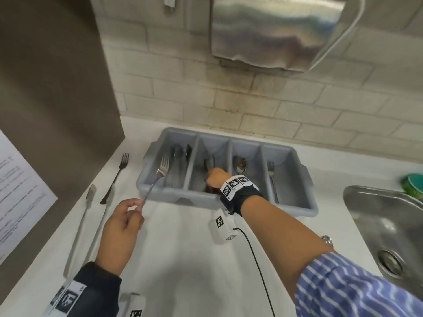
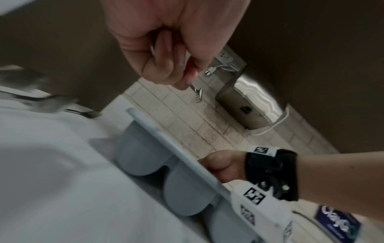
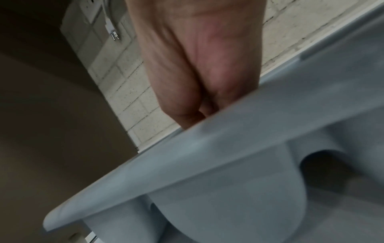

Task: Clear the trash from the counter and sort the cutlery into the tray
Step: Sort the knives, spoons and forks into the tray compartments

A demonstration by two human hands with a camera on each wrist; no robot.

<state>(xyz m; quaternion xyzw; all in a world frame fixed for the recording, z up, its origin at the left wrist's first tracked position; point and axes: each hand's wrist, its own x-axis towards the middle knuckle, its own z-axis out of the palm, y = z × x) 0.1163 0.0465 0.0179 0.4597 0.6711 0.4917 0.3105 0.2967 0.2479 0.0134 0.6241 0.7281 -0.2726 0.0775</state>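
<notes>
Sorting is part done: the grey tray (image 1: 295, 154) at the back of the counter (image 1: 183, 248) already holds cutlery in all four compartments. Left hand (image 1: 121, 227) pinches a fork (image 1: 158, 177) by its handle end, tines raised over the leftmost compartment; right hand (image 1: 215, 178) reaches down into the second compartment, its fingers hidden, so its grip cannot be judged. Outstanding: a dark fork (image 1: 116, 177) and two pale long utensils (image 1: 81, 227) lie on the counter left of the tray; no trash is visible.

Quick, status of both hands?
Left hand: pinches a metal fork by its handle.
Right hand: down in the cutlery tray; fingers hidden, cannot tell.
</notes>
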